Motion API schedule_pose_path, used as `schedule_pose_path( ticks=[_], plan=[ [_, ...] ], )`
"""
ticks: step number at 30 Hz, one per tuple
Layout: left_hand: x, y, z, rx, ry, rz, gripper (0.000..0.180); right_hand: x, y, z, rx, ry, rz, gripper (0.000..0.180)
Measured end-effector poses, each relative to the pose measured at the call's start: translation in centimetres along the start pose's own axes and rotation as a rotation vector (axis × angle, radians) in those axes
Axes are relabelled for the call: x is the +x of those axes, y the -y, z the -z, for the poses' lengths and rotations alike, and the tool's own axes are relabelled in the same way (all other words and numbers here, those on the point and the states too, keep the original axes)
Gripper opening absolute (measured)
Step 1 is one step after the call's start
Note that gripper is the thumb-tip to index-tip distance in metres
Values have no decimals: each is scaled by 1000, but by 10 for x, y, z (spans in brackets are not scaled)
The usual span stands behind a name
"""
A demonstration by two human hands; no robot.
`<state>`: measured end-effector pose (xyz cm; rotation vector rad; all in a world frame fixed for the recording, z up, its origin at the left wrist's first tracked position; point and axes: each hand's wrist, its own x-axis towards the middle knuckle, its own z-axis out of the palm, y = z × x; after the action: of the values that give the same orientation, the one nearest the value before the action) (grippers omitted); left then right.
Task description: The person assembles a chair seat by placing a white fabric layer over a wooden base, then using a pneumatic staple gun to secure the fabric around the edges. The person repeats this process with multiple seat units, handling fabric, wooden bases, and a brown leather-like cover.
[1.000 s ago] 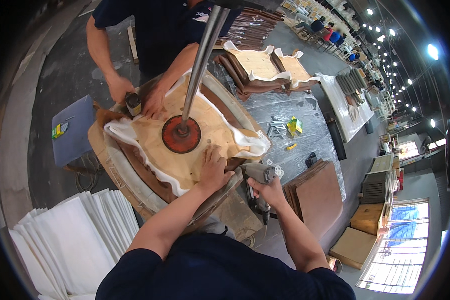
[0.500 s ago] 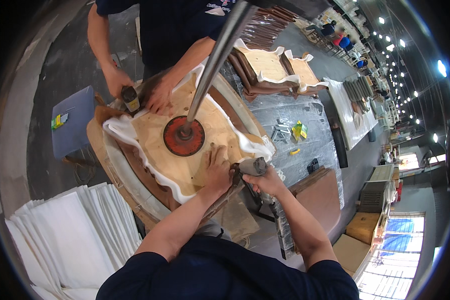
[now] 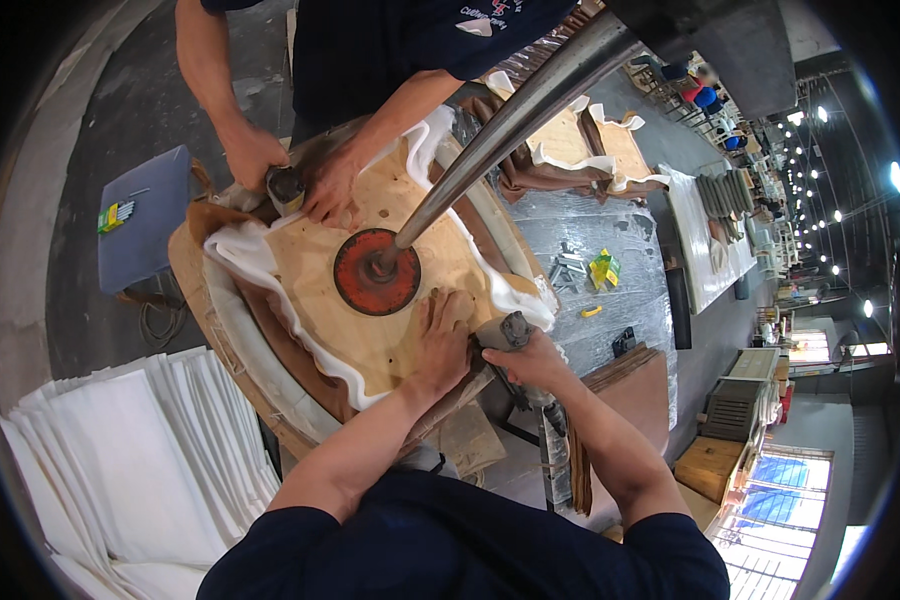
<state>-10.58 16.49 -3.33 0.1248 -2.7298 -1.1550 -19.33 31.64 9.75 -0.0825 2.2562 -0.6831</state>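
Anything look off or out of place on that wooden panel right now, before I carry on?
Nothing stands out. The left hand presses flat on the plywood panel, the right hand grips a staple gun at its edge, and the white foam wraps the rim unevenly, without visible tears. A co-worker's hands work the far edge.

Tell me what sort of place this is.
Probably an upholstery or furniture workshop. A plywood seat board with white padding is clamped under a red press disc, white foam sheets are stacked nearby, and more padded boards lie behind.
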Motion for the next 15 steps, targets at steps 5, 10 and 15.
schedule_pose_path(
  ticks=[5,10,15],
  plan=[
    [-8,13,9,-116,-83,-127,39,-5,2,-5,35,-18,38,39],
    [-26,-1,17,-106,-11,-87,38,-17,-30,3,273,-7,74,35],
    [-21,-3,6,-13,-103,-73,27,-31,-20,3,260,-2,72,32]
  ],
)
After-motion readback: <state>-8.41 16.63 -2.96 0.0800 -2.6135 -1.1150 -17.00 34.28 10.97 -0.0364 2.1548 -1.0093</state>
